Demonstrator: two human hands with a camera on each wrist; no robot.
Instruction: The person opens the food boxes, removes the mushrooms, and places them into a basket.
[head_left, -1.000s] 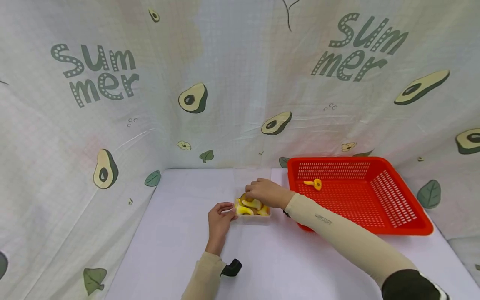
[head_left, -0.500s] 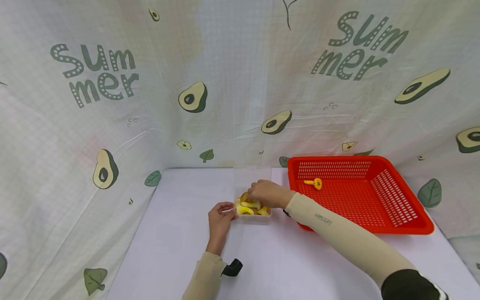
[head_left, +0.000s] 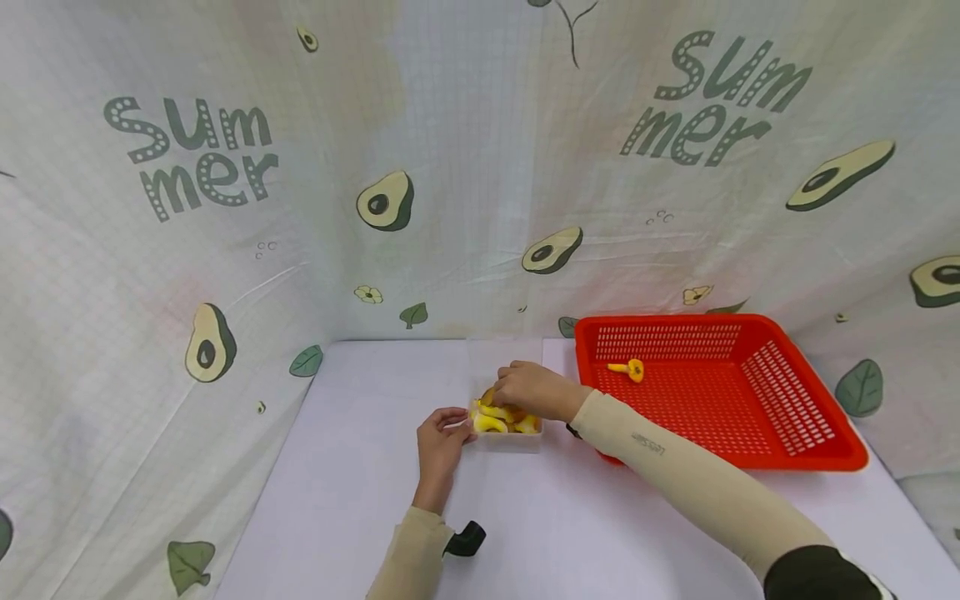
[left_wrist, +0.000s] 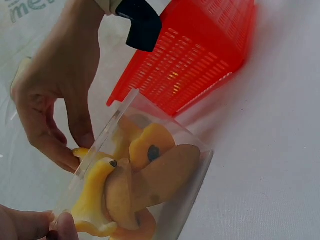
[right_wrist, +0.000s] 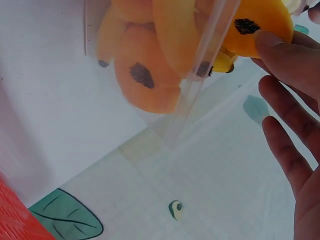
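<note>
**When Space Is Tight, Settle Before Releasing**

While the left hand pinches the left side of the clear box, apply only enough force to stop it sliding; the walls look thin and could bow or tip under a hard grip.

The box stands on the white table and serves as the reference for all positions. Inside it, the yellow pieces lie crossed over one another, some reaching the rim. Surfaces are smooth; forms are curved or rounded; colour runs from yellow to orange, with whitish areas. Several carry a dark tip or patch.

Above the box, toward its back, the right hand pinches a dark-patched orange piece with the thumb in front, its other fingers apart from the piece. The step in hand is judged to be seating this piece. Match it to a gap, lower it beneath the rim, press lightly, and release once it rests stably. Whether it touches the pieces below cannot be told.

To the right of the box sits the red basket. One mushroom-shaped yellow piece lies in it, on the side nearest the box.
</note>
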